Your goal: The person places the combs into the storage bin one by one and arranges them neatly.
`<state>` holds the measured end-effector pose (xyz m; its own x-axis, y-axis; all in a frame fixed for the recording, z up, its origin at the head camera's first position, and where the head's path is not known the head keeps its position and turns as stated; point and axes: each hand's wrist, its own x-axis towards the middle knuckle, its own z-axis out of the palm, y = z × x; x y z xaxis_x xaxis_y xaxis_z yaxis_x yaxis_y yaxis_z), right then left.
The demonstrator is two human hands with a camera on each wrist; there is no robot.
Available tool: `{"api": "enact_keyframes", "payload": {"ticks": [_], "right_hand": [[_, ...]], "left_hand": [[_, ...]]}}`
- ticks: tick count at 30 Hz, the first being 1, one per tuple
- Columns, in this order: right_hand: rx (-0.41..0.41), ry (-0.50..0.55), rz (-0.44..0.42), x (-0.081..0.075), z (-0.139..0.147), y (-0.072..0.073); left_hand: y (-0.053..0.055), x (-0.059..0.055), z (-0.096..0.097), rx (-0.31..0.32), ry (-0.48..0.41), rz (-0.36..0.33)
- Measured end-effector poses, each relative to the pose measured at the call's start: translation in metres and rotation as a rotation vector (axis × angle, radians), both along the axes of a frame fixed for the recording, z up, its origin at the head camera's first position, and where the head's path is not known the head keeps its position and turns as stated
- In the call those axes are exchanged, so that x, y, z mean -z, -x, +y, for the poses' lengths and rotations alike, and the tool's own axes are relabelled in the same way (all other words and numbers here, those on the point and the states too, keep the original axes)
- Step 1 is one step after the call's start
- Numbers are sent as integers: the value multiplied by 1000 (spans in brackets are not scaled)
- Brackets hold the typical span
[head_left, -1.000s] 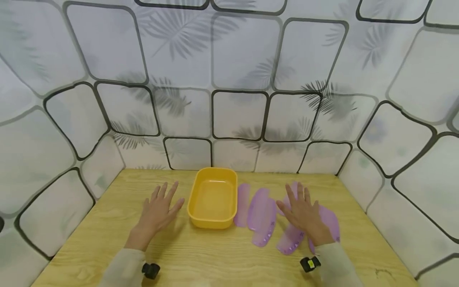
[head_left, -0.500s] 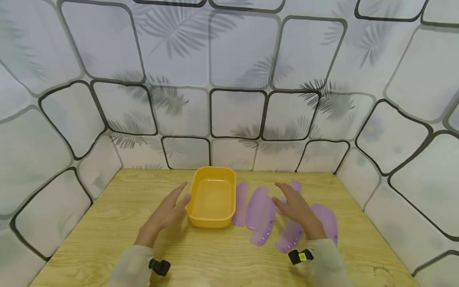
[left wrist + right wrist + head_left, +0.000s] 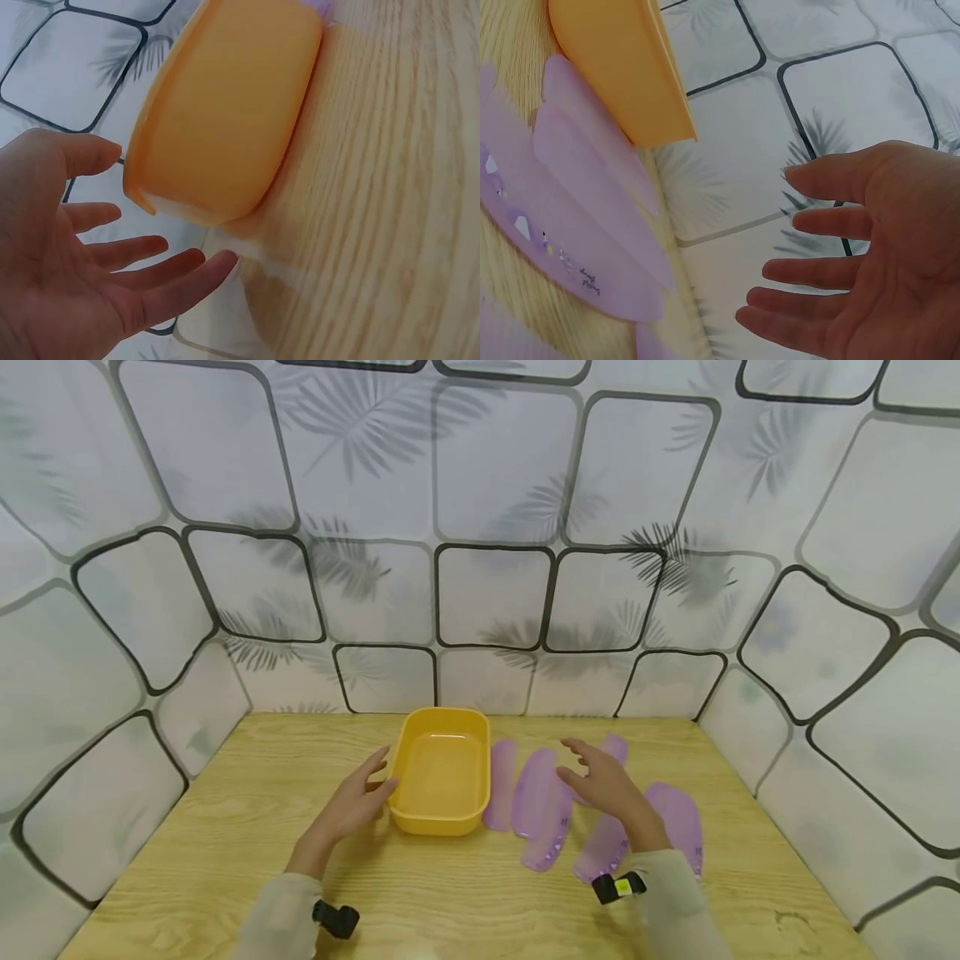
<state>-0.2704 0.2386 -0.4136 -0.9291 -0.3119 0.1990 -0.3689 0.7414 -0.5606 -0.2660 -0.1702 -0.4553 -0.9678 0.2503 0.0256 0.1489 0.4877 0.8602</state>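
A yellow rectangular plastic bin (image 3: 438, 827) with rounded corners stands on the table. My left hand (image 3: 351, 810) is at its left side with loosely bent fingers, the thumb tip right at the rim in the left wrist view. Several translucent purple combs lie to the right of the bin. One slim comb (image 3: 501, 789) is beside the bin wall, and another comb (image 3: 551, 835) shows small decorations along its edge. Over the combs hovers my right hand (image 3: 609, 785), its fingers slightly curved and holding nothing; it partly hides some combs behind it.
The wood-grain table (image 3: 420, 902) is bordered at the back and sides by a white curtain (image 3: 495, 602) with dark outlines and leaf prints. The rightmost comb (image 3: 675, 818) lies beyond my right forearm. Each wrist carries a small black camera (image 3: 335, 919).
Both hands have turned from spread, palms down, to facing inward with more bent fingers. My left hand has moved right to the bin's rim; the right has shifted slightly left. Bin and combs stay put.
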Motion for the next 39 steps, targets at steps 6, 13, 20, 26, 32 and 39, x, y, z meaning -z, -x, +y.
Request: {"api": "enact_keyframes", "payload": {"ticks": [6,13,20,26,32,39], "right_hand": [[19,32,-109,6,-2,5],[55,92,-162,16,-4,10],[112,118,-196,26,-11,19],[181,160,-257,33,-16,28],[208,147,-265,37,-20,36],[250,105,-261,41,-21,48]], "left_hand": [[2,5,-1,4,-69,-56],[1,8,-1,47,-111,-52],[0,11,-1,72,-157,-65],[2,12,-2,97,-184,-80],[3,11,-2,113,-206,-102],[4,11,-4,121,-212,-102]]}}
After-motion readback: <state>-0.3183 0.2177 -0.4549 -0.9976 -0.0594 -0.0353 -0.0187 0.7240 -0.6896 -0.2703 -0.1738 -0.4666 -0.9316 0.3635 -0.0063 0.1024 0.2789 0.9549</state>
